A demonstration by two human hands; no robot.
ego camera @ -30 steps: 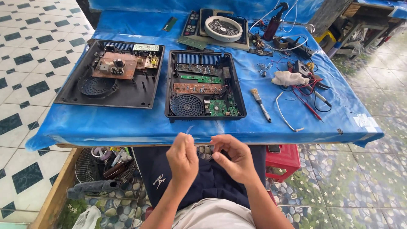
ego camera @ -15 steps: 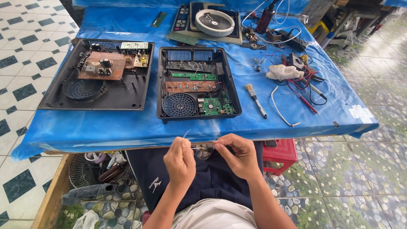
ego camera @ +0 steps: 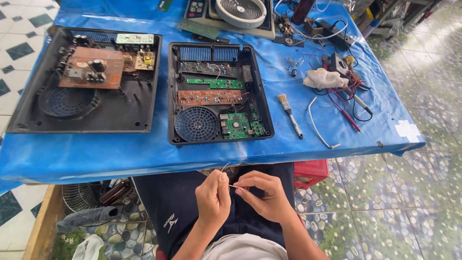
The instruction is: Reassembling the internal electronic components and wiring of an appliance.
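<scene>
My left hand [ego camera: 214, 197] and my right hand [ego camera: 262, 192] meet over my lap, just below the table's front edge. Both pinch a thin pale wire [ego camera: 231, 184] between fingertips; its end curls up by my left thumb. Ahead of them on the blue-covered table [ego camera: 120, 154] lies an open black appliance base [ego camera: 219, 94] with green and brown circuit boards and a round fan grille. A second open black base [ego camera: 86, 79] with a brown board sits to its left.
A small brush [ego camera: 289, 113] and a white cable [ego camera: 320, 127] lie right of the middle base. Red and black test leads, a white rag [ego camera: 325, 78] and small parts crowd the right side. A round coil [ego camera: 240, 10] sits at the back. A red stool [ego camera: 313, 171] stands under the table.
The view has tilted down and drawn closer to the table. My hands have come nearer together over my lap, and the thin wire now spans between their fingertips.
</scene>
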